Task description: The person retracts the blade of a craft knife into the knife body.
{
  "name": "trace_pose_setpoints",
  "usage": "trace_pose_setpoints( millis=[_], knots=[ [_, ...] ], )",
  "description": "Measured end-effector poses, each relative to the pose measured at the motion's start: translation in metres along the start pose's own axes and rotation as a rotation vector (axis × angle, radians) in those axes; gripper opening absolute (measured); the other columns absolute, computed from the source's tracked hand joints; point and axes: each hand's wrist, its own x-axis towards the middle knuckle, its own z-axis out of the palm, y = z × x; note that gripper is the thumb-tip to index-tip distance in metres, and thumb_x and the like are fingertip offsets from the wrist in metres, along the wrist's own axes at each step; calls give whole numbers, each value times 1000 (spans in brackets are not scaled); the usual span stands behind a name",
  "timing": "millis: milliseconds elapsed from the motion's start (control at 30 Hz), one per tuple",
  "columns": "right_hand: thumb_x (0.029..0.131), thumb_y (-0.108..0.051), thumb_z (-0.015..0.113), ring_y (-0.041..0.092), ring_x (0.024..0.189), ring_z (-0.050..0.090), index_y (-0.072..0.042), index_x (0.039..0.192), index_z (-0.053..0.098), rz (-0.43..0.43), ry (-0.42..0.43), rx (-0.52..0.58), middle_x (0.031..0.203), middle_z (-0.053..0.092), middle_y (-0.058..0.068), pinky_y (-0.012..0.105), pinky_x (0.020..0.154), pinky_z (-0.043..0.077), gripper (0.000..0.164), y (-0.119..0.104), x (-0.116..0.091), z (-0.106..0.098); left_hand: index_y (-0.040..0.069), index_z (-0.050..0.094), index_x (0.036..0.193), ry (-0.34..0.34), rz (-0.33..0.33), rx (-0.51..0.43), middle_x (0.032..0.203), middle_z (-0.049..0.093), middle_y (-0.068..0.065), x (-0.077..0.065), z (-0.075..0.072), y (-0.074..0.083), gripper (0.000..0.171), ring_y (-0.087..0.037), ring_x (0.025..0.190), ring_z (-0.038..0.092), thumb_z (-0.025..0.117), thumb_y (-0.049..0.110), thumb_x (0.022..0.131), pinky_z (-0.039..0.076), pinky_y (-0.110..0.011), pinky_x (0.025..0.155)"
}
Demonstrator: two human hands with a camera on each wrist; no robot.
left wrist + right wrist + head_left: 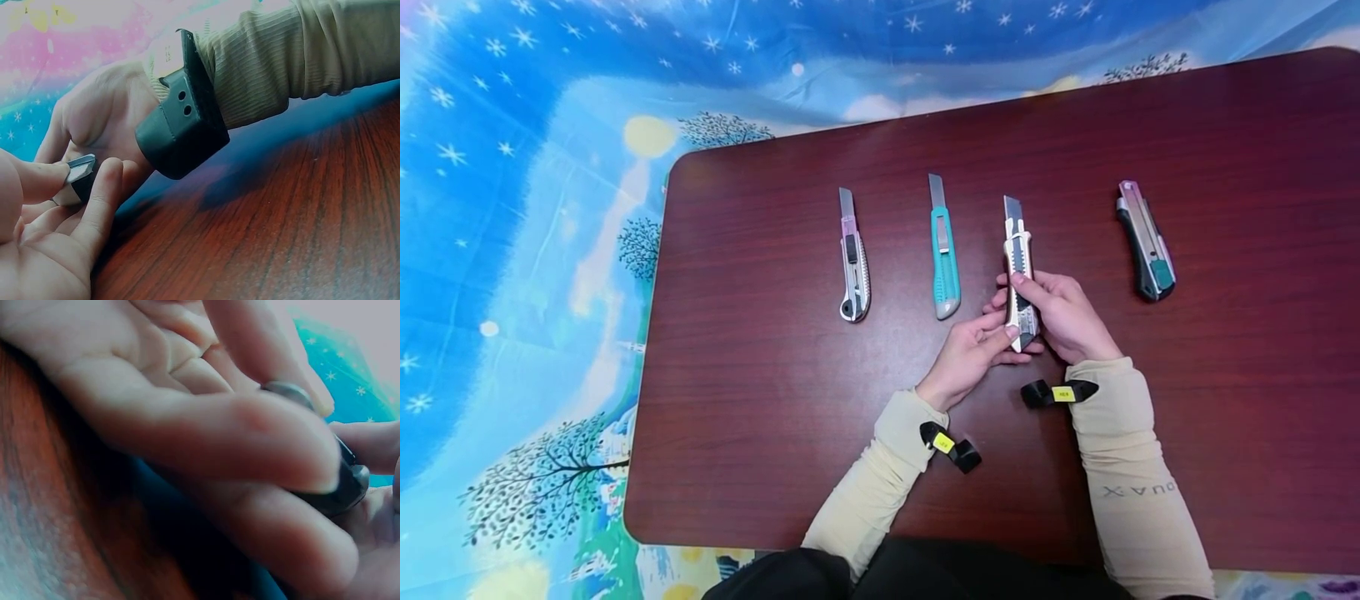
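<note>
Both hands hold a silver and black utility knife [1018, 242], its blade extended and pointing toward the far side of the table. My left hand [966, 354] pinches the butt end, with the thumb on top and fingers beneath. Higher on the handle, my right hand [1070, 315] grips the knife with its thumb lying over the top, near the slider. In the left wrist view the knife's end [80, 178] shows between the fingers. The right wrist view shows fingers close up around the dark handle end [340, 490]; the blade is out of sight there.
On the dark red wooden table [760, 433] lie a teal cutter [945, 258] and a silver cutter with a purplish neck [853, 267], both with blades extended. To the right lies a black and green cutter [1146, 242]. A snowflake-patterned cloth [520, 208] surrounds the table.
</note>
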Motion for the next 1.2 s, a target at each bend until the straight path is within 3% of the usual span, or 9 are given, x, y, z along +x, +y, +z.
trace_pose_setpoints(
  millis=[367,700,900,1033,1200],
  knots=[
    [94,-15,47,19,87,65,16,118,37,-36,-60,31,87,68,7,23,69,55,41,0,-1,-1,-3,37,132,-7,8,16,125,49,-26,-1,-1,0,39,-44,104,53,39,9,96,51,-44,85],
    [94,-9,44,23,98,61,18,124,29,-63,-144,41,96,66,12,24,82,52,43,-2,-2,-3,2,42,131,16,16,3,123,53,-21,-1,-1,0,37,-40,102,56,43,13,95,54,-41,82],
    [94,-5,42,24,100,60,16,127,26,-66,-201,68,102,64,13,25,83,53,42,-2,-2,-5,3,44,129,12,21,-7,121,53,-22,-1,-1,-1,37,-39,103,56,44,16,94,53,-42,83],
    [94,-8,44,23,99,61,16,127,26,-37,-177,59,102,65,12,24,80,53,44,-2,-2,-5,0,44,128,14,15,-14,121,53,-24,0,-1,0,36,-37,102,58,44,14,94,53,-42,83],
    [92,-18,50,19,92,64,14,127,32,39,-87,24,99,67,10,24,73,55,51,-2,-1,-3,-4,44,128,14,14,-30,121,52,-27,-1,-1,1,37,-33,99,61,44,11,94,53,-41,84]
  ],
)
